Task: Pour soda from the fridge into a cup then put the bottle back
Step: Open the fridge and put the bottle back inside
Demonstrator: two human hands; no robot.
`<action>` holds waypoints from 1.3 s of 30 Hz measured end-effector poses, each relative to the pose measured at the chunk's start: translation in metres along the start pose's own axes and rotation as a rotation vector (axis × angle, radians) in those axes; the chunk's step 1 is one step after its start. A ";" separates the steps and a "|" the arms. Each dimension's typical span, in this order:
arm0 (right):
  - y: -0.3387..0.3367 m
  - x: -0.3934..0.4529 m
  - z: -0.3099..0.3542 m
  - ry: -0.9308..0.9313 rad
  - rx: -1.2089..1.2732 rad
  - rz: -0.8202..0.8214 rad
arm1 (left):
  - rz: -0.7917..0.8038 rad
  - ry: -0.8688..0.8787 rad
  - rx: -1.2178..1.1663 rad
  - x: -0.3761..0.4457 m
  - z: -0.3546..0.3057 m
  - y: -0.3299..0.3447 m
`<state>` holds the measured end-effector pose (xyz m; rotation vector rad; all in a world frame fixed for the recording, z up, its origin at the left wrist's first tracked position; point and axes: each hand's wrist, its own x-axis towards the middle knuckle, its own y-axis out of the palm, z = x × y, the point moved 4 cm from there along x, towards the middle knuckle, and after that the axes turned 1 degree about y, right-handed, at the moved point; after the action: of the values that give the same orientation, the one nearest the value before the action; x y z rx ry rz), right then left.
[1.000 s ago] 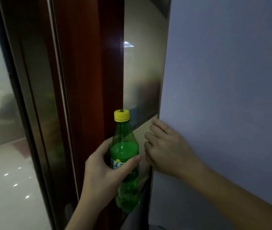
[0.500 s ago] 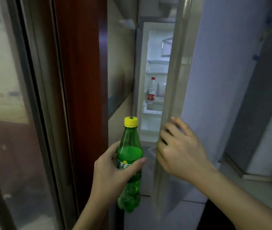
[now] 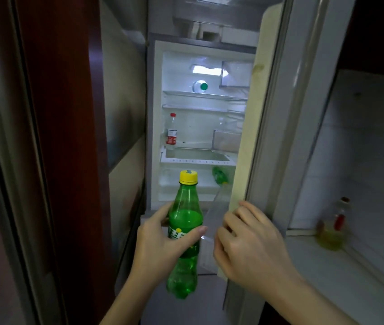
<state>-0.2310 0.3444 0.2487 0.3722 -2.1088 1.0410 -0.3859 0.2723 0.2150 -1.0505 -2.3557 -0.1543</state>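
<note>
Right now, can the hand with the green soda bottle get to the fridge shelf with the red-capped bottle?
Probably yes: the door stands open, and nothing blocks the left hand and green soda bottle from the shelf beside the red-capped bottle.

left: dark red-brown wooden frame [image 3: 52,137] beside a frosted glass panel [image 3: 123,95] | right: white tiled wall [image 3: 362,146] above a pale table [image 3: 341,277] | on table: small oil bottle [image 3: 334,228], red-capped, near the wall | light: dim room, brightest glow from a lamp inside the open appliance ahead
</note>
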 end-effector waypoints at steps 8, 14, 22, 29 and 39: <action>0.018 -0.018 -0.010 0.128 0.160 0.358 | 0.044 0.026 0.038 0.018 -0.008 0.022; 0.049 -0.016 -0.020 0.375 0.501 0.525 | 0.025 0.082 0.049 0.054 -0.012 0.035; 0.114 0.005 -0.055 0.604 0.666 0.516 | 0.051 0.168 0.083 0.111 -0.006 0.062; 0.170 0.042 -0.101 0.658 0.697 0.464 | 0.091 0.239 0.107 0.180 0.012 0.090; 0.232 0.088 -0.163 0.644 0.680 0.468 | 0.160 0.333 0.176 0.273 0.033 0.114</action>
<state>-0.3364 0.6224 0.2472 -0.1554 -1.2411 1.8564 -0.4668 0.5390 0.3184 -1.0341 -1.9421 -0.0548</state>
